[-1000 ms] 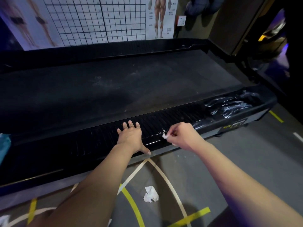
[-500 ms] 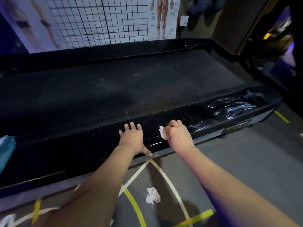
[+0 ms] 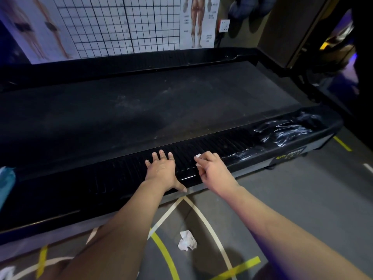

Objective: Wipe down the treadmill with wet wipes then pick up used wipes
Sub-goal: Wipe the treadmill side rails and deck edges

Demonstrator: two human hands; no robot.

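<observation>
The right hand [image 3: 212,168] has been drawn leftward along the side rail [image 3: 125,174] over the last second, so that the gap to the left hand [image 3: 161,170] has been narrowed. The two are now near each other but apart. A second ago the right hand was held at the rail's outer edge with its knuckles turned sideways. It has since been brought up onto the ribbed top, and the forearm is now angled more forward. The wipe [image 3: 198,156], pinched in its fingers, has been carried along and pushed a little farther up the ribs, toward the belt [image 3: 181,110].
</observation>
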